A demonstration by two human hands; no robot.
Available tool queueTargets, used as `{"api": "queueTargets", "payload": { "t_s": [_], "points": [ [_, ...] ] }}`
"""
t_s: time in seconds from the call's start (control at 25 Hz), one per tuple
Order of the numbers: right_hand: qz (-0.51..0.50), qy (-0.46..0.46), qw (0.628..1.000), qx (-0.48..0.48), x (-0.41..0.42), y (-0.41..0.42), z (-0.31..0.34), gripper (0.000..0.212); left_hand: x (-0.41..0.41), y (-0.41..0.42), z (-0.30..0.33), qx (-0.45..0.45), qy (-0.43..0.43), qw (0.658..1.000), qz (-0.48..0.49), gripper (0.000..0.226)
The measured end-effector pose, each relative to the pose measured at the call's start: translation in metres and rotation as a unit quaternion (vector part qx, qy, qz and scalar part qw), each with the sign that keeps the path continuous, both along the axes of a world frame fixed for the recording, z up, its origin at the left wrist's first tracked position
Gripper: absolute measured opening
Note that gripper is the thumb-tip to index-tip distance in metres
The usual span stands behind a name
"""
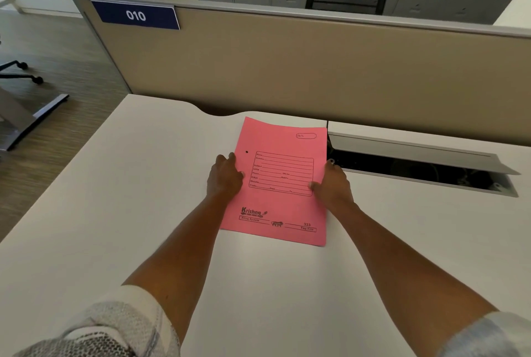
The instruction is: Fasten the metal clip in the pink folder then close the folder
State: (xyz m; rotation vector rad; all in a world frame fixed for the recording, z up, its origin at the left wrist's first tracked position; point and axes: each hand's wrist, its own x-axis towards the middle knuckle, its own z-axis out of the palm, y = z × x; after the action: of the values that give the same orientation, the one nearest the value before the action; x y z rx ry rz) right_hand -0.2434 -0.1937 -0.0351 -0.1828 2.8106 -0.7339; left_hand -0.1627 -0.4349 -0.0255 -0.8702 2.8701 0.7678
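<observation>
I have the pink folder (280, 181) lying shut and flat on the white desk (143, 198), cover up, near the divider, so the metal clip is hidden from me and I cannot tell whether it is fastened. My left hand (224, 177) curls its fingers (231, 156) around the spine edge while my right hand (333, 182) clasps the opposite edge, thumb on the cover. I judge this 2-sided grip squares the folder, just beside the open cable hatch (416, 169).
</observation>
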Motion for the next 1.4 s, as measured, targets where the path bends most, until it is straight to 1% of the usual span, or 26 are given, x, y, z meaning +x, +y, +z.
{"api": "queueTargets", "payload": {
  "t_s": [0.12, 0.28, 0.36, 0.4, 0.48, 0.52, 0.56, 0.6, 0.68, 0.72, 0.84, 1.04, 1.12, 1.28, 1.36, 1.4],
  "points": [
    [0.002, 0.001, 1.000, 0.029, -0.001, -0.001, 0.000, 0.070, 0.002, -0.002, -0.002, -0.026, -0.014, 1.000, 0.000, 0.051],
    [-0.002, -0.002, 1.000, 0.029, 0.001, -0.004, 0.000, 0.064, 0.001, 0.002, -0.003, -0.049, -0.031, 0.998, -0.015, 0.051],
    [-0.013, 0.024, 0.999, 0.027, 0.005, -0.007, 0.004, 0.058, 0.002, 0.006, -0.003, -0.084, -0.017, 0.996, -0.026, 0.054],
    [-0.017, 0.056, 0.998, 0.028, 0.008, -0.008, 0.006, 0.049, 0.003, 0.010, -0.003, -0.105, 0.004, 0.993, -0.044, 0.055],
    [-0.005, 0.120, 0.992, 0.024, 0.014, -0.013, 0.007, 0.033, 0.003, 0.021, -0.006, -0.123, 0.045, 0.985, -0.114, 0.057],
    [0.015, 0.134, 0.991, 0.016, 0.017, -0.016, 0.006, 0.033, 0.003, 0.030, -0.009, -0.121, 0.044, 0.979, -0.156, 0.059],
    [0.040, 0.133, 0.990, 0.008, 0.021, -0.020, 0.003, 0.038, 0.004, 0.040, -0.014, -0.119, 0.032, 0.974, -0.188, 0.061],
    [0.064, 0.120, 0.991, 0.010, 0.024, -0.023, -0.002, 0.047, 0.003, 0.049, -0.019, -0.121, 0.016, 0.970, -0.210, 0.062],
    [0.111, 0.087, 0.988, 0.056, 0.031, -0.027, -0.015, 0.067, 0.005, 0.062, -0.031, -0.129, -0.006, 0.964, -0.233, 0.064],
    [0.129, 0.079, 0.985, 0.082, 0.032, -0.026, -0.023, 0.071, 0.006, 0.066, -0.037, -0.132, -0.012, 0.962, -0.239, 0.065],
    [0.146, 0.081, 0.980, 0.111, 0.034, -0.021, -0.040, 0.072, 0.009, 0.070, -0.045, -0.135, -0.011, 0.962, -0.235, 0.067],
    [0.145, 0.105, 0.976, 0.121, 0.037, -0.020, -0.047, 0.072, 0.010, 0.070, -0.048, -0.138, -0.002, 0.964, -0.228, 0.066],
    [0.146, 0.101, 0.976, 0.123, 0.038, -0.020, -0.047, 0.072, 0.011, 0.070, -0.049, -0.139, -0.005, 0.963, -0.230, 0.066],
    [0.157, 0.064, 0.978, 0.119, 0.037, -0.020, -0.037, 0.072, 0.009, 0.072, -0.037, -0.125, -0.032, 0.966, -0.226, 0.066],
    [0.160, 0.057, 0.980, 0.108, 0.032, -0.019, -0.024, 0.071, 0.004, 0.074, -0.024, -0.116, -0.023, 0.969, -0.216, 0.065],
    [0.160, 0.068, 0.979, 0.105, 0.030, -0.018, -0.015, 0.070, 0.002, 0.076, -0.015, -0.120, -0.011, 0.969, -0.216, 0.065]
  ]
}}
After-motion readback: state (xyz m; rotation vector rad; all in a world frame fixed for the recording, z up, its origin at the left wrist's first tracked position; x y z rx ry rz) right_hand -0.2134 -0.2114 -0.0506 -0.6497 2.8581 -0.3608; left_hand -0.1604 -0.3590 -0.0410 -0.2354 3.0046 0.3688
